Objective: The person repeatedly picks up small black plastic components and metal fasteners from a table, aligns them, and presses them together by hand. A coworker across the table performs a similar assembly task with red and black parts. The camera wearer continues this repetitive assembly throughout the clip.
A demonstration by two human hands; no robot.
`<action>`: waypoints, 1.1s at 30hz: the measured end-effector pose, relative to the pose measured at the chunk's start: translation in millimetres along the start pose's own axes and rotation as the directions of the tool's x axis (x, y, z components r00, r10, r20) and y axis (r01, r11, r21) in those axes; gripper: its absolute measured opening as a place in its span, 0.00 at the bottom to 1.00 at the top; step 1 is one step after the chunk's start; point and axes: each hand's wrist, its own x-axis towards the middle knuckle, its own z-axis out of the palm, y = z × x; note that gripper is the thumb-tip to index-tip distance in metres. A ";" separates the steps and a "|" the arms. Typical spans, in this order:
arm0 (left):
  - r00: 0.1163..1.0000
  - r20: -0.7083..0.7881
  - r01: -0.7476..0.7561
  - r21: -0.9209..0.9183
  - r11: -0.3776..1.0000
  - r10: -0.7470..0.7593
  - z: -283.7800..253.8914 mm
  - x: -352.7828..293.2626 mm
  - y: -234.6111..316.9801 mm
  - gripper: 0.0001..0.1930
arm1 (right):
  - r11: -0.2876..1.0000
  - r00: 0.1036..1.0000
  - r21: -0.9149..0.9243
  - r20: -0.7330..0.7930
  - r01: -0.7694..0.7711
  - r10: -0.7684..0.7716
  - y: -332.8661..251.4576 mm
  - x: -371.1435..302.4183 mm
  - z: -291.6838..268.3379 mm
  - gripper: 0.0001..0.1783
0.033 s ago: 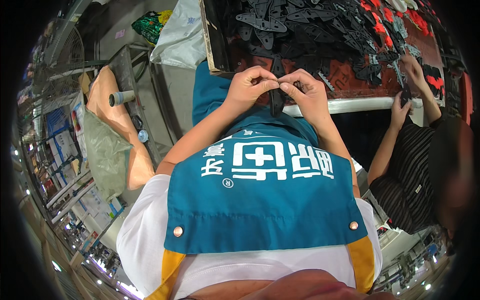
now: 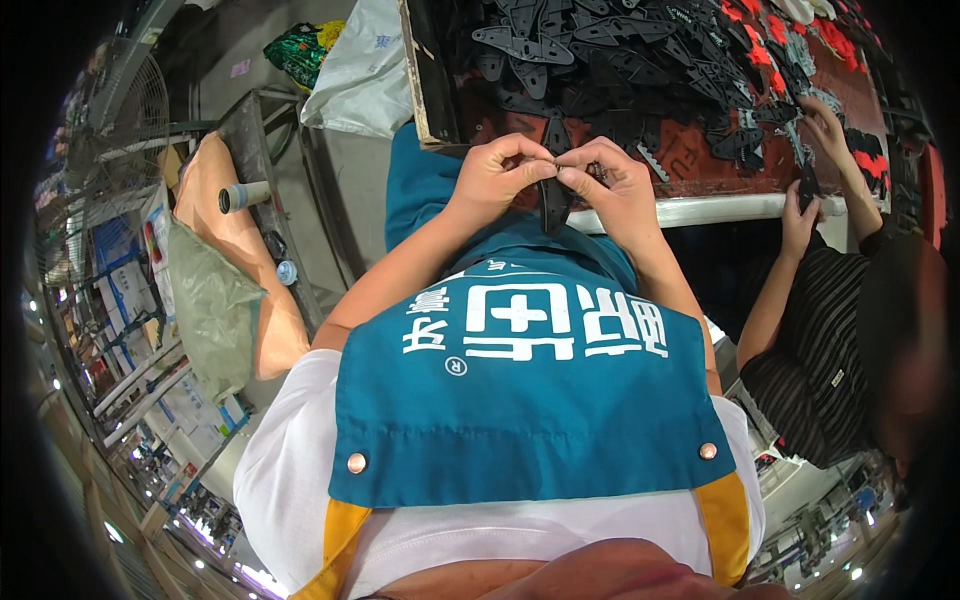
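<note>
My left hand [image 2: 500, 180] and my right hand [image 2: 618, 190] meet at the near edge of the table, thumbs and forefingers pinched together. Something tiny and dark sits between the fingertips, too small to name. Small dark bits [image 2: 598, 172] also show within the curl of my right hand. Directly beneath the fingers lies a long black plate-like part [image 2: 553, 207], pointing toward me over the table edge and partly covered by my hands. I cannot tell whether either hand touches it.
The table [image 2: 690, 172] bears a heap of flat black parts [image 2: 640, 75], with red pieces [image 2: 757, 50] and grey ones at the right. A co-worker's hands [image 2: 800, 215] work at the right. Left are a white sack [image 2: 360, 75], a bench with a cup [image 2: 243, 196], and a fan [image 2: 135, 95].
My hands keep almost the same place, with only a slight shift of the fingertips. The co-worker's farther hand has moved a little away, toward the heap.
</note>
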 end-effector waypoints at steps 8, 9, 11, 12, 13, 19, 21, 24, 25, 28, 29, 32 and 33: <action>0.998 0.025 0.065 -0.194 0.979 -0.062 0.3 5.1 -9.0 0.10 | 0.985 0.986 0.112 -0.088 -0.129 0.139 -5.4 3.4 -0.3 0.07; 1.000 0.002 0.016 -0.177 0.984 -0.016 0.6 6.4 -8.3 0.12 | 0.945 0.965 0.263 -0.121 -0.194 0.232 -3.0 5.5 -1.3 0.07; 0.996 -0.045 -0.086 -0.141 0.986 0.080 1.1 8.2 -6.2 0.16 | 0.853 0.937 0.469 -0.135 -0.227 0.323 14.0 6.2 -14.8 0.08; 0.998 -0.051 -0.051 -0.187 0.981 0.042 2.7 8.6 -6.5 0.20 | 0.867 0.932 0.435 -0.143 -0.244 0.334 13.4 4.1 -15.6 0.08; 0.998 -0.054 -0.046 -0.186 0.981 0.037 3.5 7.9 -5.7 0.20 | 0.879 0.927 0.399 -0.151 -0.261 0.344 11.9 1.5 -15.5 0.08; 0.999 -0.032 -0.019 -0.158 0.987 0.014 6.7 6.0 -2.5 0.21 | 0.911 0.943 0.314 -0.111 -0.267 0.314 2.0 -2.1 -6.1 0.08; 1.000 0.015 0.024 -0.172 0.985 -0.022 3.0 5.3 0.4 0.20 | 0.917 0.942 0.294 -0.120 -0.269 0.314 -0.4 -2.6 -5.6 0.08; 0.999 0.037 0.040 -0.111 0.993 -0.036 0.5 3.4 -4.2 0.18 | 0.927 0.949 0.289 -0.134 -0.239 0.286 2.0 -4.3 -3.7 0.08; 0.999 0.033 0.014 -0.062 0.998 -0.012 0.6 3.3 -4.1 0.19 | 0.929 0.946 0.275 -0.140 -0.247 0.293 3.0 -5.5 -1.8 0.09; 0.999 0.030 -0.040 0.079 0.996 0.038 3.4 2.8 -0.9 0.19 | 0.912 0.930 0.289 -0.139 -0.290 0.340 3.4 -9.0 1.7 0.09; 0.999 0.031 -0.044 0.125 0.991 0.040 5.1 1.8 2.1 0.20 | 0.889 0.920 0.333 -0.124 -0.313 0.371 4.2 -9.8 0.6 0.09; 0.996 0.061 -0.075 0.186 0.980 0.064 10.1 5.0 2.3 0.23 | 0.816 0.900 0.461 -0.077 -0.349 0.428 18.6 -13.3 -7.8 0.09; 0.995 0.071 -0.086 0.191 0.978 0.074 11.3 5.7 -0.1 0.24 | 0.788 0.895 0.500 -0.056 -0.358 0.442 21.1 -13.8 -11.4 0.09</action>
